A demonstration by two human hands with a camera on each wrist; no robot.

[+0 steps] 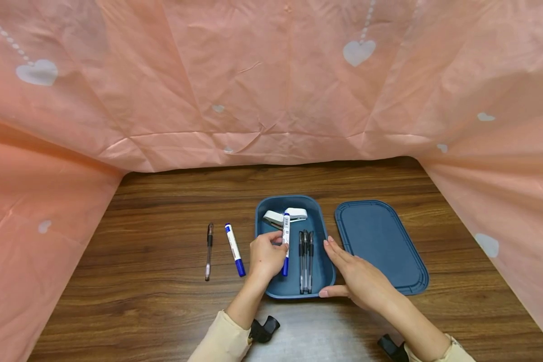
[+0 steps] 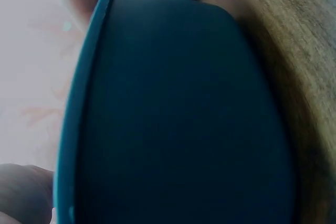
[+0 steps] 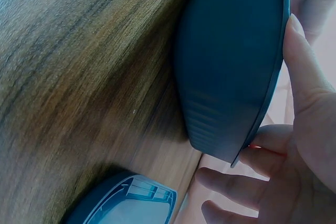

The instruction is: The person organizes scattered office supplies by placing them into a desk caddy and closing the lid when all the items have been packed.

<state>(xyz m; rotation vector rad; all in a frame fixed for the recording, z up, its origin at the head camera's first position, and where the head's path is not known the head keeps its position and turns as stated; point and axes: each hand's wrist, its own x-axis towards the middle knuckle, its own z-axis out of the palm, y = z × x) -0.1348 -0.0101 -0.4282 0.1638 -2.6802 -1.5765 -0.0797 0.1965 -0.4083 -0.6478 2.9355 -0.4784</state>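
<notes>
Left hand (image 1: pixel 267 255) pinches white-and-blue cylindrical plastic marker (image 1: pixel 286 227) over blue rectangular plastic box (image 1: pixel 320 269) beneath it; right hand (image 1: pixel 361 277), fingers extended, touches box's rim, probably steadying it

We see smooth, matt plastic on the box (image 1: pixel 278 290) and lid (image 1: pixel 380 246), smooth plastic markers (image 1: pixel 286 229), clear plastic pens (image 1: pixel 305 261), a wood-grained, faintly shiny table (image 1: pixel 163 301), creased sheeting (image 1: pixel 253 75).

Spot: you're working in some draped-off booth, home or office isn't showing
Pink drape (image 1: pixel 271 80): it's hanging round three sides, showing off pale hearts (image 1: pixel 359 53)
Wood-grain tabletop (image 1: pixel 163 206): it's stretching out in front of you
</notes>
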